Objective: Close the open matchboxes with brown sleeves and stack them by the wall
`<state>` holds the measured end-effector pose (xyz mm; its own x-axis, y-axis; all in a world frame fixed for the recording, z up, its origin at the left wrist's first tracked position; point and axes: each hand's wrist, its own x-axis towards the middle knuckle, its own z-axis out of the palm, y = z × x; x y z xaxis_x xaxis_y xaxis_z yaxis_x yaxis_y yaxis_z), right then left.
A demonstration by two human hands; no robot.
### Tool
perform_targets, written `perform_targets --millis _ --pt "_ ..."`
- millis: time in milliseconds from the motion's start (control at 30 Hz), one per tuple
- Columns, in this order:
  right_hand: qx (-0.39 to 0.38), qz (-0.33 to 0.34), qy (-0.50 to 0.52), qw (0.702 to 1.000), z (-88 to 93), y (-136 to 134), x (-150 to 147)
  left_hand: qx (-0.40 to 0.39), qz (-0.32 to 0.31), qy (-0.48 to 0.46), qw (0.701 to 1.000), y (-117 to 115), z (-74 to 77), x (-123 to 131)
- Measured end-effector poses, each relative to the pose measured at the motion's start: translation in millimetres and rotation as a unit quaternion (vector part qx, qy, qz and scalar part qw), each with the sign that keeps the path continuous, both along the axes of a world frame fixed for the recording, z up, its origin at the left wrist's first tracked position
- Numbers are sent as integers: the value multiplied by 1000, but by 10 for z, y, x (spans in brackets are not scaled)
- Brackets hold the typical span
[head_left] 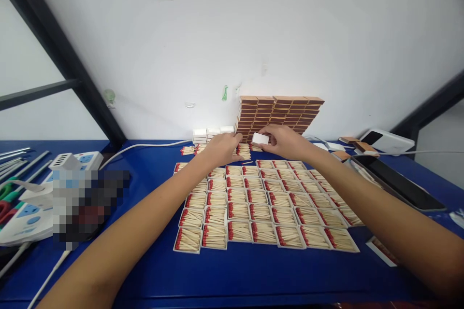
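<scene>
My right hand (281, 141) pinches a small white matchbox tray (260, 138) between thumb and fingers, just in front of the stacked matchboxes. My left hand (226, 148) reaches to the loose matches (243, 151) lying in front of the stack. Its thumb and forefinger are apart, with matches between and beside them; no match is clearly gripped. Nearer to me, rows of open trays filled with red-headed matches (239, 231) cover the middle of the table. My forearms hide some trays at the left and right sides.
Brown-sided matchboxes (279, 111) stand stacked against the wall. White trays (199, 135) are piled to their left. A power strip (32, 219) with cables lies on the left. A phone (397, 181), a white device (387, 140) and loose boxes (365, 148) are on the right.
</scene>
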<state>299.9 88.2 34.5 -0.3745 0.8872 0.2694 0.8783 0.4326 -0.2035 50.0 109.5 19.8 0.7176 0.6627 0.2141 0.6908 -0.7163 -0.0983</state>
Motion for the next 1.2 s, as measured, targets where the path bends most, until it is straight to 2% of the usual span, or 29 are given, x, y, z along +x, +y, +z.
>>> perform_targets --millis 167,300,433,600,700,767,833,967,1033,1100,1200 --pt "17 -8 7 1000 -8 -62 177 -33 -35 23 999 24 48 216" --pt "19 -19 4 1000 -2 -118 299 -37 -28 28 999 24 71 299" --pt "19 -17 5 1000 -2 -136 386 -39 -12 27 999 56 87 279" --pt "-31 3 26 999 1 -139 323 -39 -7 15 999 98 32 233" --pt "-27 33 37 998 69 -154 168 -48 -5 13 999 119 64 199" --pt "-14 45 46 998 137 -159 36 -75 0 0 997 150 181 116" --pt "2 54 57 997 205 -152 -109 -99 15 -41 994 196 379 -49" --pt "35 92 70 993 291 -59 -452 -30 87 -131 987 278 845 -545" --pt "49 107 65 991 303 39 -662 -10 122 -159 980 287 1011 -770" --pt "59 107 56 991 293 163 -888 -5 149 -176 973 278 1101 -919" --pt "68 79 26 994 248 356 -1202 -9 162 -179 970 257 1127 -998"
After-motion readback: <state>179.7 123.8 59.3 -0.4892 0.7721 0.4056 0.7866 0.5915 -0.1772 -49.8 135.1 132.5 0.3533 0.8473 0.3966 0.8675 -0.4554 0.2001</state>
